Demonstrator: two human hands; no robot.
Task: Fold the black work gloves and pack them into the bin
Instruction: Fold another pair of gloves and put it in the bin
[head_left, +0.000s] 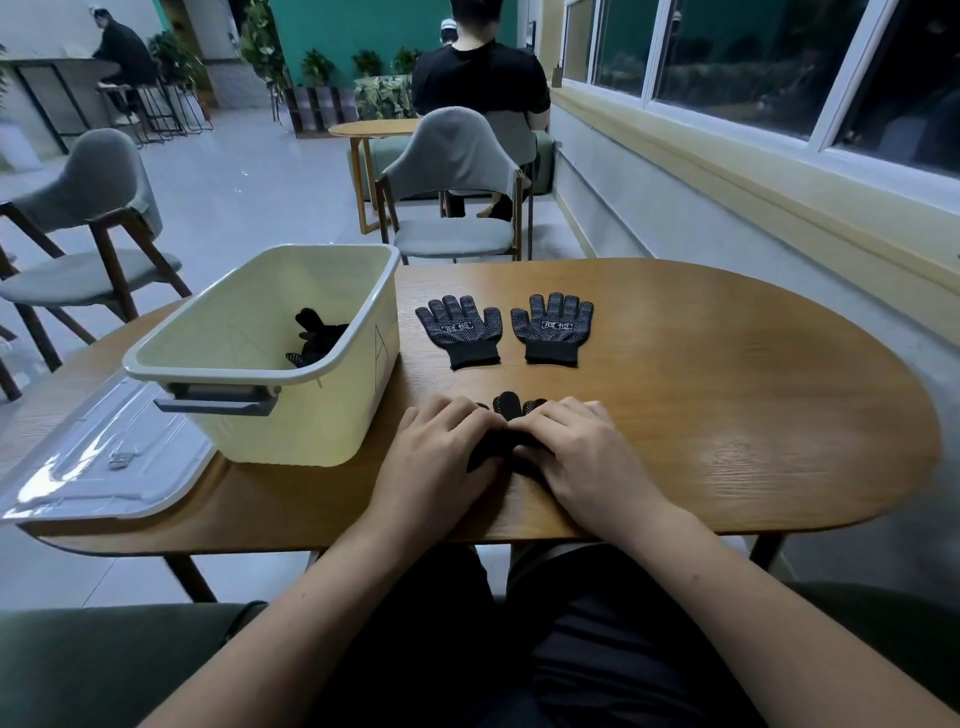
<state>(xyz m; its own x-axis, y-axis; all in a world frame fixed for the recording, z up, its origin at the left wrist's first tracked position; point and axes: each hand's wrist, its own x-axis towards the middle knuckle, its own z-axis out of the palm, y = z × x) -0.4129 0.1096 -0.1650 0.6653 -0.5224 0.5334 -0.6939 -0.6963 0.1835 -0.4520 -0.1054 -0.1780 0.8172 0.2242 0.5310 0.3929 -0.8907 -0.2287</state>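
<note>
Noted at near edge of table (727, 415): left hand (441, 452) and right hand (576, 457) side by side, fingers curled onto black glove (506, 406), gripping it. Toward mid-table, glove pair (460, 330) flat, dotted side up. At left edge, bin (332, 421) with packed gloves (317, 338) inside.

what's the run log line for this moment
step: folding; left hand, right hand: grip black dotted glove on wooden table; two flat black gloves: waiting; cream plastic bin: gloves inside
</note>
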